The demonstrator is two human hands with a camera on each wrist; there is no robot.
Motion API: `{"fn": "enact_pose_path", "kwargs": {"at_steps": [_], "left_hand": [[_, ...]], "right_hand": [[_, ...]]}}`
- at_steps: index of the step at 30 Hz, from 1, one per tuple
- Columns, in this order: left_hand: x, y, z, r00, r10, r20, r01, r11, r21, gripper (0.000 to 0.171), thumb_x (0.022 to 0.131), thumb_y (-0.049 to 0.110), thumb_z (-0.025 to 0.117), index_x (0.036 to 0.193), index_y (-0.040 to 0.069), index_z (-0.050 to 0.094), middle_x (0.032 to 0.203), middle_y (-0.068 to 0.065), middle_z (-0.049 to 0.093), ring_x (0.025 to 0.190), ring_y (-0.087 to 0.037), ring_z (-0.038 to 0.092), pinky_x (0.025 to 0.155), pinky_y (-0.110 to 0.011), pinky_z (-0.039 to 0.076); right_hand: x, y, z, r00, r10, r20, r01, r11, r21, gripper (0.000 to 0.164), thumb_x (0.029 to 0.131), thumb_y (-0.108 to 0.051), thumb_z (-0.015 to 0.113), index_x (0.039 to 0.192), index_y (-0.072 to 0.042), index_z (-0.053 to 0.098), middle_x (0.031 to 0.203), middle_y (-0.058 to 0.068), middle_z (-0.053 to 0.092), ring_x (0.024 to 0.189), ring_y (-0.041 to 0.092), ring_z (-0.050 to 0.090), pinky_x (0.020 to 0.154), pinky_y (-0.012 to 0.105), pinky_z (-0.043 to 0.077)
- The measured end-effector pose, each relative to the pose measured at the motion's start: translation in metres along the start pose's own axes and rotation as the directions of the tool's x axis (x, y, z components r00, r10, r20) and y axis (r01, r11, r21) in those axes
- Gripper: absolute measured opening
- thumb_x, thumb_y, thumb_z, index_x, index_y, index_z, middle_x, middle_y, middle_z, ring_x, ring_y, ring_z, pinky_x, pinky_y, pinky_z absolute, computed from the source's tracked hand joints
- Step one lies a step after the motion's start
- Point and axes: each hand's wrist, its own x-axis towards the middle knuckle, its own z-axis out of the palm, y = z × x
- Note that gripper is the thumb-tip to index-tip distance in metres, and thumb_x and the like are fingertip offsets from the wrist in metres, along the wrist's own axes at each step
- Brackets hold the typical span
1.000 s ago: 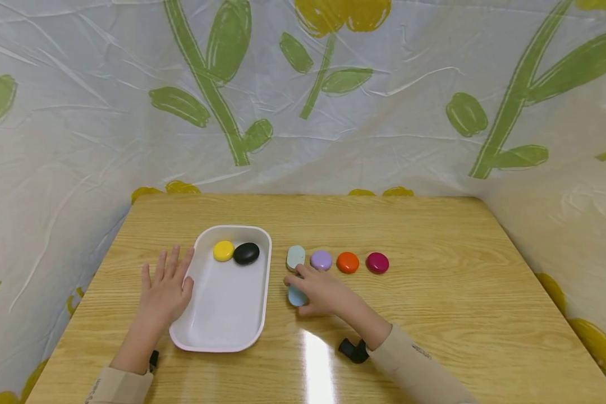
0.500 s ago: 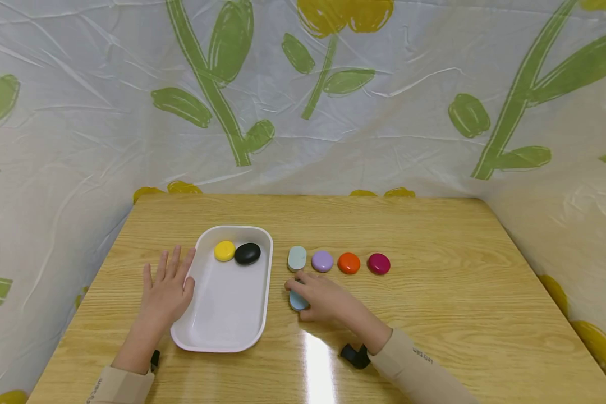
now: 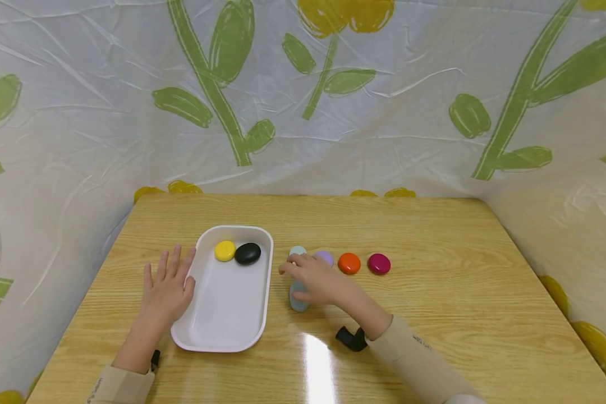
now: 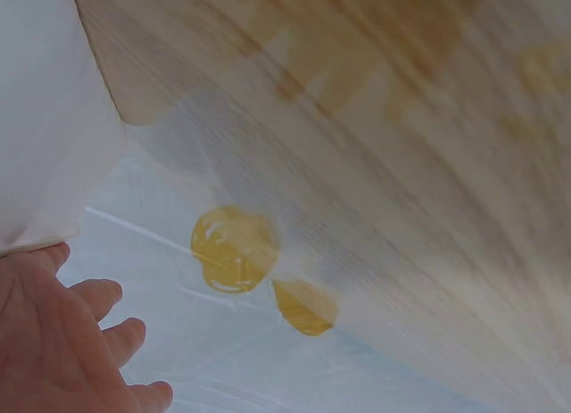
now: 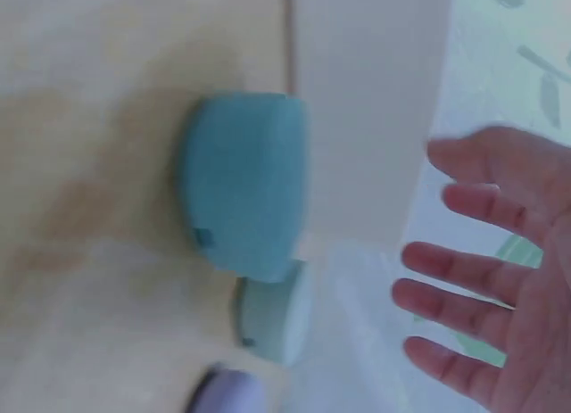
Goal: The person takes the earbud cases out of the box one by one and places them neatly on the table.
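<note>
Blue block (image 3: 298, 304) on surface (image 3: 434, 314), right of white tray (image 3: 224, 314); right hand (image 3: 320, 279) over block, fingers loose, ungripping; left hand (image 3: 166, 294) at tray's left edge, fingers spread.

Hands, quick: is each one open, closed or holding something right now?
Left hand: open, fingers spread, at the tray's rim.
Right hand: open, holding nothing, over the blue piece.
</note>
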Motion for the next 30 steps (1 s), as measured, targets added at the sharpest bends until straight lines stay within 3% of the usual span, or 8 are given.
{"fn": "enact_pose_path", "kwargs": {"at_steps": [5, 9, 13, 21, 26, 30], "left_hand": [[0.0, 0.0, -0.001, 1.0, 0.002, -0.003, -0.002, 1.0, -0.003, 0.054, 0.098, 0.027, 0.027, 0.148, 0.016, 0.012, 0.152, -0.018, 0.005, 0.138, -0.039, -0.001, 0.105, -0.06, -0.01], [0.0, 0.001, -0.001, 1.0, 0.003, -0.001, -0.003, 1.0, -0.008, 0.054, 0.098, 0.027, 0.027, 0.148, 0.016, 0.012, 0.152, -0.018, 0.005, 0.138, -0.039, -0.002, 0.104, -0.06, -0.011], [-0.001, 0.002, -0.001, 1.0, 0.003, 0.005, -0.003, 1.0, -0.014, 0.054, 0.098, 0.027, 0.026, 0.148, 0.016, 0.011, 0.152, -0.019, 0.005, 0.138, -0.039, -0.003, 0.104, -0.06, -0.011], [0.0, 0.001, -0.001, 1.0, 0.0, 0.011, 0.0, 1.0, -0.004, 0.054, 0.098, 0.027, 0.026, 0.148, 0.017, 0.01, 0.152, -0.018, 0.004, 0.138, -0.037, -0.006, 0.104, -0.06, -0.011], [0.001, -0.001, 0.001, 1.0, -0.004, 0.004, 0.004, 1.0, -0.007, 0.054, 0.098, 0.028, 0.025, 0.148, 0.018, 0.01, 0.152, -0.018, 0.005, 0.138, -0.038, -0.005, 0.104, -0.06, -0.011], [0.001, -0.001, 0.002, 1.0, -0.004, 0.002, 0.004, 1.0, -0.006, 0.054, 0.098, 0.027, 0.026, 0.148, 0.017, 0.01, 0.152, -0.019, 0.005, 0.138, -0.038, -0.005, 0.104, -0.059, -0.013]], "right_hand": [[0.023, -0.005, -0.013, 0.992, 0.019, -0.123, -0.016, 1.0, 0.024, 0.036, 0.086, -0.02, 0.06, 0.12, -0.013, 0.053, 0.113, 0.005, 0.055, 0.094, 0.019, 0.056, 0.08, 0.033, 0.049], [0.043, -0.012, -0.015, 0.986, 0.051, -0.158, -0.045, 0.998, 0.035, 0.039, 0.087, -0.022, 0.059, 0.124, -0.011, 0.051, 0.114, 0.007, 0.054, 0.093, 0.02, 0.056, 0.078, 0.03, 0.05], [0.063, -0.019, -0.012, 0.988, 0.074, -0.138, -0.068, 0.997, 0.048, 0.04, 0.088, -0.025, 0.058, 0.125, -0.01, 0.05, 0.115, 0.009, 0.054, 0.097, 0.021, 0.056, 0.081, 0.031, 0.049], [0.097, -0.034, 0.012, 0.984, 0.175, -0.031, -0.177, 0.981, -0.079, 0.044, 0.09, -0.032, 0.055, 0.13, -0.015, 0.047, 0.118, 0.007, 0.051, 0.111, 0.022, 0.05, 0.078, 0.028, 0.051], [0.111, -0.043, 0.03, 0.968, 0.243, -0.063, -0.251, 0.947, -0.199, 0.04, 0.09, -0.034, 0.055, 0.125, -0.015, 0.05, 0.11, 0.009, 0.051, 0.099, 0.024, 0.051, 0.077, 0.032, 0.049], [0.12, -0.05, 0.04, 0.936, 0.347, -0.059, -0.35, 0.897, -0.27, 0.037, 0.093, -0.034, 0.05, 0.124, -0.014, 0.05, 0.113, 0.011, 0.05, 0.103, 0.027, 0.05, 0.084, 0.036, 0.047]]}}
